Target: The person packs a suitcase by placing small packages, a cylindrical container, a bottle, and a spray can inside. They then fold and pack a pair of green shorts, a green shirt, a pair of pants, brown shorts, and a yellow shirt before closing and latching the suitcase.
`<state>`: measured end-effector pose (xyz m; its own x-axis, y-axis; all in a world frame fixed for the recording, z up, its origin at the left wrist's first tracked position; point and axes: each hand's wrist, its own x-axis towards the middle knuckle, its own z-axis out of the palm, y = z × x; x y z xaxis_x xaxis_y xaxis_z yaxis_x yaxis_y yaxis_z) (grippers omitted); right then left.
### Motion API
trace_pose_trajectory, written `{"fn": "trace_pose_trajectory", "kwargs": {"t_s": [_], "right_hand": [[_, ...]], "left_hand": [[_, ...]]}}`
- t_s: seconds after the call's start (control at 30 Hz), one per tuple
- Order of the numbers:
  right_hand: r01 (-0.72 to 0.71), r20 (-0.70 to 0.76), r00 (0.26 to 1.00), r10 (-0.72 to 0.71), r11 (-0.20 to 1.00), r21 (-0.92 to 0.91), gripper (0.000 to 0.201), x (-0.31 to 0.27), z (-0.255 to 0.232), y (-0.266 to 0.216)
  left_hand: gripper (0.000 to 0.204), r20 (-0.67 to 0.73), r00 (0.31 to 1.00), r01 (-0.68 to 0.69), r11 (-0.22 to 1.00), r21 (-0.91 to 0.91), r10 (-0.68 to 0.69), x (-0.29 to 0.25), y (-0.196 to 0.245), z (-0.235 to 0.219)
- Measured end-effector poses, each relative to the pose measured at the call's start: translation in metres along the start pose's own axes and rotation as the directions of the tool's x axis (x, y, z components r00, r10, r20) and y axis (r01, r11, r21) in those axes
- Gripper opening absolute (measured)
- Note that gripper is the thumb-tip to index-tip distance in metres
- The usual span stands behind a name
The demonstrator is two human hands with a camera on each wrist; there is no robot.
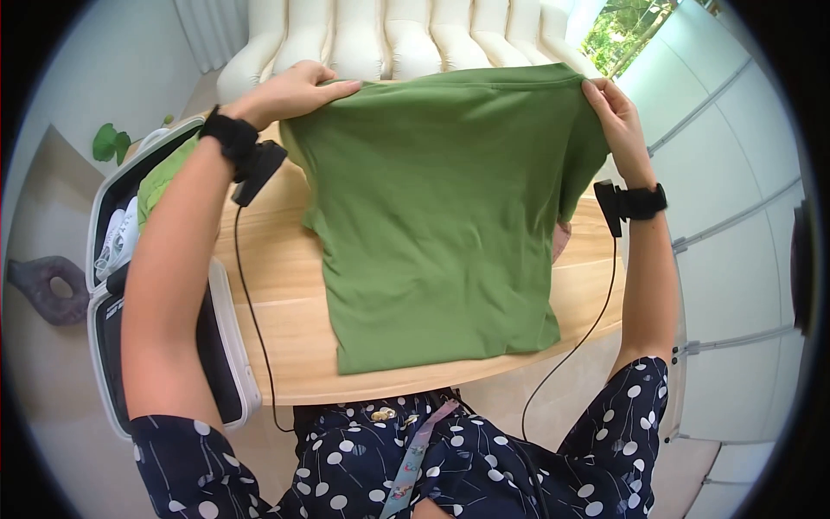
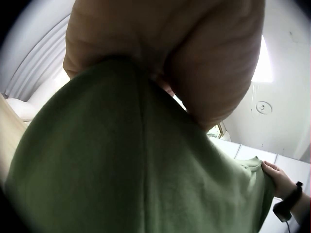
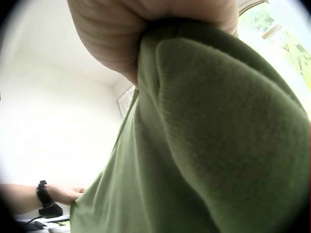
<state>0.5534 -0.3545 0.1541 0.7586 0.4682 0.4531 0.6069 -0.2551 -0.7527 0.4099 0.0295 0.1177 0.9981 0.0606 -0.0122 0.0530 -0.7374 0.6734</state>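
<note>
A green T-shirt (image 1: 441, 216) is stretched wide between both hands, its lower part hanging down over the wooden table (image 1: 268, 268). At its upper left corner my left hand (image 1: 298, 89) pinches the fabric between thumb and fingers. My right hand (image 1: 619, 119) grips the upper right corner, beside a seam band along the top edge. Close up in the left wrist view, the cloth (image 2: 97, 155) runs up into the left hand's grasp. The right wrist view has a ribbed edge (image 3: 170, 97) of the shirt just below the right hand.
An open suitcase (image 1: 246, 372) stands left of the table, holding white shoes (image 1: 121, 238) and light green cloth (image 1: 162, 182). Something pinkish (image 1: 562, 242) peeks out behind the shirt's right side. A cream sofa (image 1: 372, 39) is beyond the table; white cabinets (image 1: 743, 233) line the right. Cables hang from both wrist cameras.
</note>
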Motion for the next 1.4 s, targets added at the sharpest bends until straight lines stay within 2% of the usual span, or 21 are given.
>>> {"fn": "trace_pose_trajectory", "kwargs": {"t_s": [0.13, 0.23, 0.27, 0.37, 0.47, 0.5, 0.57, 0.63, 0.67, 0.73, 0.8, 0.83, 0.87, 0.9, 0.97, 1.0, 1.07, 1.17, 1.2, 1.27, 1.4], "right_hand": [[-0.014, 0.135, 0.991, 0.001, 0.995, 0.095, 0.025, -0.042, 0.006, -0.067], [0.038, 0.273, 0.952, -0.138, 0.939, 0.342, 0.019, -0.075, 0.007, -0.099], [0.163, 0.262, 0.912, -0.315, 0.866, 0.472, 0.018, -0.082, 0.006, -0.104], [0.047, 0.434, 0.654, -0.62, 0.605, 0.795, 0.014, -0.084, -0.008, -0.113], [-0.195, 0.608, 0.28, -0.743, 0.576, 0.794, 0.011, -0.069, -0.011, -0.129], [-0.227, 0.641, 0.215, -0.737, 0.601, 0.766, 0.01, -0.068, -0.012, -0.133], [-0.232, 0.626, 0.152, -0.765, 0.589, 0.774, 0.009, -0.07, -0.018, -0.136], [-0.208, 0.593, 0.3, -0.747, 0.556, 0.805, 0.005, -0.082, -0.012, -0.137], [-0.195, 0.578, 0.347, -0.739, 0.546, 0.815, 0.005, -0.087, -0.01, -0.138], [-0.169, 0.551, 0.387, -0.739, 0.531, 0.83, 0.005, -0.09, -0.011, -0.136], [-0.182, 0.538, 0.404, -0.74, 0.511, 0.84, 0.006, -0.089, -0.014, -0.13], [-0.171, 0.489, 0.607, -0.626, 0.498, 0.85, 0.007, -0.1, -0.015, -0.121], [-0.154, 0.413, 0.776, -0.478, 0.491, 0.858, 0.009, -0.11, -0.013, -0.115], [-0.041, 0.345, 0.862, -0.371, 0.628, 0.777, 0.013, -0.105, -0.008, -0.108], [0.027, 0.185, 0.974, -0.13, 0.879, 0.476, 0.022, -0.095, 0.009, -0.102], [-0.14, 0.154, 0.982, 0.106, 0.964, 0.226, 0.026, -0.067, 0.026, -0.081], [-0.159, 0.102, 0.983, 0.152, 0.985, 0.07, 0.032, -0.049, 0.054, -0.055], [-0.175, 0.192, 0.965, 0.18, 0.984, -0.04, 0.035, -0.044, 0.096, -0.036], [-0.21, 0.249, 0.951, 0.182, 0.974, 0.091, 0.032, -0.054, 0.113, -0.054], [-0.192, 0.294, 0.951, 0.094, 0.927, 0.322, 0.028, -0.053, 0.124, -0.074], [-0.267, 0.42, 0.904, 0.081, 0.874, 0.406, 0.027, -0.069, 0.143, -0.078]], "left_hand": [[0.045, 0.097, 0.983, -0.112, 0.927, -0.357, 0.156, -0.05, 0.019, -0.014], [0.042, 0.043, 0.978, -0.152, 0.841, -0.52, 0.204, -0.09, 0.014, -0.029], [0.041, 0.049, 0.969, -0.169, 0.8, -0.576, 0.24, -0.105, 0.014, -0.036], [0.039, 0.087, 0.908, -0.241, 0.683, -0.69, 0.409, -0.129, -0.014, -0.054], [0.011, -0.288, 0.876, -0.465, 0.512, -0.722, 0.388, -0.162, -0.03, -0.047], [0.011, -0.413, 0.838, -0.542, 0.461, -0.703, 0.356, -0.171, -0.033, -0.046], [0.018, -0.42, 0.849, -0.525, 0.419, -0.741, 0.321, -0.179, -0.018, -0.045], [0.029, -0.427, 0.855, -0.515, 0.371, -0.773, 0.295, -0.176, -0.007, -0.048], [0.028, -0.275, 0.84, -0.45, 0.316, -0.835, 0.468, -0.17, 0.001, -0.051], [0.028, 0.026, 0.651, -0.268, 0.262, -0.927, 0.759, -0.162, 0.011, -0.056], [0.008, -0.006, 0.661, -0.299, 0.257, -0.919, 0.751, -0.179, -0.014, -0.058], [0.01, -0.252, 0.824, -0.455, 0.329, -0.827, 0.507, -0.189, -0.006, -0.044], [0.024, -0.27, 0.878, -0.437, 0.433, -0.788, 0.394, -0.19, -0.009, -0.048], [0.041, -0.284, 0.919, -0.391, 0.53, -0.752, 0.275, -0.19, -0.013, -0.053], [0.03, -0.099, 0.995, -0.101, 0.428, -0.898, 0.027, -0.154, 0.025, -0.037], [0.027, -0.036, 0.987, 0.029, 0.393, -0.919, -0.156, -0.128, 0.025, -0.022], [0.023, 0.054, 0.97, 0.134, 0.331, -0.934, -0.239, -0.102, 0.019, 0.002], [0.024, -0.139, 0.959, -0.002, 0.487, -0.873, -0.245, -0.078, 0.026, 0.049], [0.023, -0.205, 0.936, -0.024, 0.528, -0.849, -0.287, -0.081, 0.046, 0.066], [0.021, -0.247, 0.966, -0.147, 0.632, -0.761, -0.072, -0.082, 0.081, 0.071], [0.016, -0.321, 0.945, -0.284, 0.637, -0.717, 0.059, -0.08, 0.074, 0.093]]}}
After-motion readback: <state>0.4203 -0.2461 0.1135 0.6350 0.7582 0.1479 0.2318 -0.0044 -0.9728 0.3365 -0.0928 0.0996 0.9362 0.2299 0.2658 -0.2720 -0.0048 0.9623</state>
